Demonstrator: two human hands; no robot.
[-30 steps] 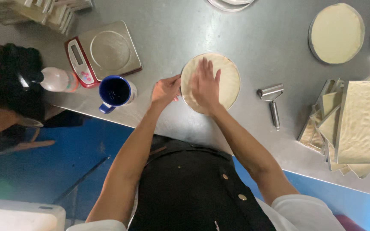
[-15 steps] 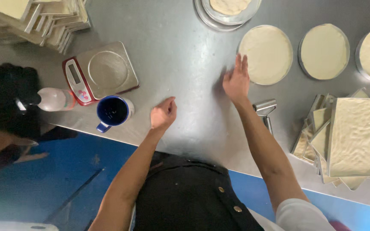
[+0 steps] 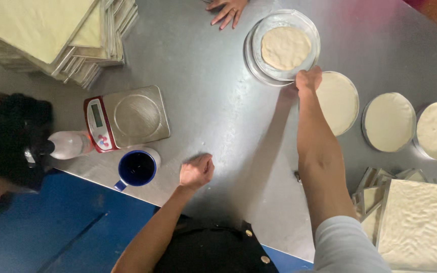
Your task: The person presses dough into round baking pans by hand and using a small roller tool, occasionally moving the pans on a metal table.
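1. Your right hand [image 3: 308,80] is closed on the near rim of the round metal pan [image 3: 284,46]; a flat dough disc [image 3: 285,48] lies in it.
2. Your left hand [image 3: 196,171] rests fisted on the steel table [image 3: 213,116], holding nothing.
3. Left of that fist: blue mug [image 3: 137,168], then kitchen scale [image 3: 127,118].
4. Right of the grip: a dough-filled pan [image 3: 337,102], touching your wrist.
5. Beyond the grip: another person's hand [image 3: 227,8].

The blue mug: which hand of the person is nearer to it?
Left. The left hand rests as a fist just beside the blue mug; the right hand is far across the table, at the round pan.
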